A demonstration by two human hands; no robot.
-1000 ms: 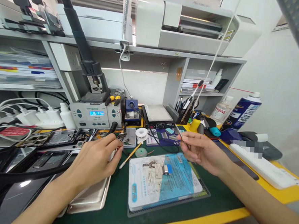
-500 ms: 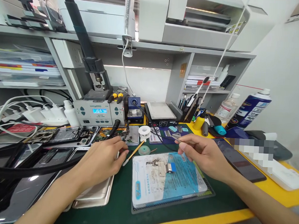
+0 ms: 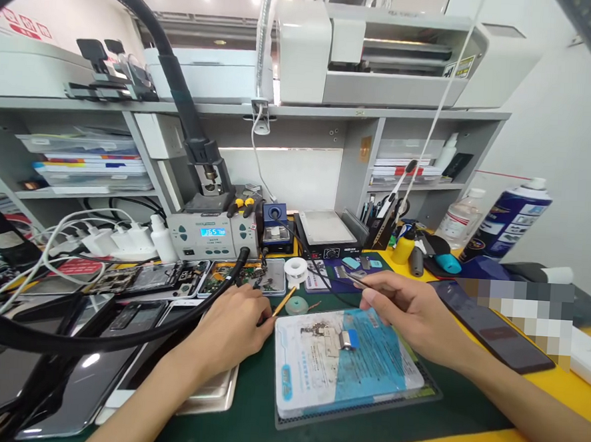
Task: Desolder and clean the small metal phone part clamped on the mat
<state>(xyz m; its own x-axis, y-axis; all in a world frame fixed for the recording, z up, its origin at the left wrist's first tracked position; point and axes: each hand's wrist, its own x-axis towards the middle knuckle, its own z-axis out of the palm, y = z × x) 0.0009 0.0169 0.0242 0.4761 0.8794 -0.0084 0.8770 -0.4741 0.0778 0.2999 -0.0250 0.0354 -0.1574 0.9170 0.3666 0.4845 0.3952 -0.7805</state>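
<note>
My right hand [image 3: 414,315] is closed in a pinch on thin metal tweezers [image 3: 358,282], their tips pointing left above the far edge of a white-and-blue pad [image 3: 306,382]. Lying on that pad are a small circuit board [image 3: 313,329] and a silver part with a blue tab [image 3: 349,340]. To the pad's left, my left hand [image 3: 236,321] has curled fingers, with thumb and finger at a slim gold-handled tool [image 3: 285,302]. The tool's lower end is hidden behind the thumb. Beyond the fingers sit a white spool [image 3: 296,270] and a pale green roll [image 3: 297,306].
A black hose [image 3: 168,336] loops across the left side to a soldering station [image 3: 214,236]. Phones and phone parts [image 3: 146,278] lie at the left. A dark phone [image 3: 494,326] lies right. A hot plate [image 3: 330,228], pen holder [image 3: 381,229] and spray can [image 3: 508,221] stand behind.
The view has shifted, so most things appear farther right. My left hand has moved right onto the gold-handled tool's lower end. My right hand keeps the tweezers near the pad.
</note>
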